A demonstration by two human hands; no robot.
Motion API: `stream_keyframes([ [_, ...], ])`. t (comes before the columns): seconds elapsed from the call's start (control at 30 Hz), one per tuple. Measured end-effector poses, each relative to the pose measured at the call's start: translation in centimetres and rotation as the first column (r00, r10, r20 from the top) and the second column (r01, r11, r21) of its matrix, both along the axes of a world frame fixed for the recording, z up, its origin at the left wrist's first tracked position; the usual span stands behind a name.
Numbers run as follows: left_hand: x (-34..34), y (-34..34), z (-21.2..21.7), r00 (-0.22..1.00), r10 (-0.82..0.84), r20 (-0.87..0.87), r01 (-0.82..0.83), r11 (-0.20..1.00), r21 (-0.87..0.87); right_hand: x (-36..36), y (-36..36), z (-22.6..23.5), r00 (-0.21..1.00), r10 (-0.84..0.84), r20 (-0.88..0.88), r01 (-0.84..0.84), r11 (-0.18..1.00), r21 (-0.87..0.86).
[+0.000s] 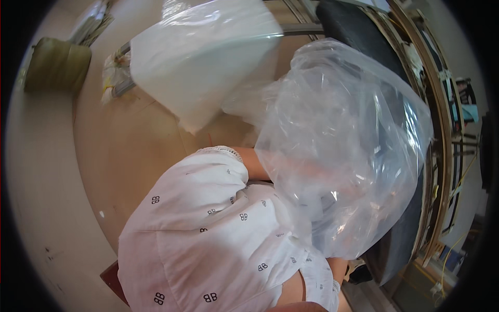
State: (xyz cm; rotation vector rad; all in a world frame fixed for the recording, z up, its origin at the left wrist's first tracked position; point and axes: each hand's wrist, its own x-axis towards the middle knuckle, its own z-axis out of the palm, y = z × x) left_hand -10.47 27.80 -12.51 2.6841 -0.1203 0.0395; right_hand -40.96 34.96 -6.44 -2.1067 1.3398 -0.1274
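A large crumpled sheet or bag of clear plastic (332, 119) billows over my lap and in front of me on the right. My left forearm (253, 163) runs under or behind it; skin shows faintly through the film, but the fingers are not distinct. Lower down, my right arm (338, 267) also goes up behind the plastic, and that hand is hidden. Whether either hand grips the film cannot be made out. My white sleeve and clothing (208, 223), with small dark prints, fill the lower middle.
A white plastic-covered stack or sheet (202, 62) rests on a metal frame (123, 87) at the far left. Beyond it stands an olive padded block (57, 65). A dark padded surface (358, 31) lies along the right, beside a wooden-edged rack (442, 104). Tan floor (130, 151) shows at left.
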Motion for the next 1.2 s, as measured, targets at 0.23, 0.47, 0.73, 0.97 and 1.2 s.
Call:
stream_keyframes([
  [0.23, 8.1, -0.4, -1.4, 0.962, 0.240, 0.133, -0.251, 0.965, 0.073, 6.5, -12.0, 3.0, 0.953, 0.229, 0.201, -0.254, 0.961, 0.110],
  [0.47, 7.1, -9.5, -3.9, 0.948, 0.203, 0.247, -0.222, 0.974, 0.052, 4.6, -15.8, 9.6, 0.907, 0.183, 0.378, -0.243, 0.963, 0.117],
  [0.73, 45.3, 17.3, 9.9, 0.828, 0.317, 0.463, -0.407, 0.907, 0.107, -11.8, -16.6, 4.7, 0.903, -0.091, 0.419, 0.260, 0.894, -0.364],
  [0.97, 17.8, 48.1, 5.7, 0.837, 0.188, 0.514, -0.388, 0.866, 0.317, -26.8, -10.8, -1.9, 0.660, -0.451, 0.601, 0.688, 0.685, -0.240],
  [1.2, 60.5, 35.0, 26.0, 0.736, -0.613, 0.286, 0.356, 0.711, 0.606, -22.6, -9.6, -1.2, 0.727, -0.488, 0.484, 0.677, 0.627, -0.385],
])
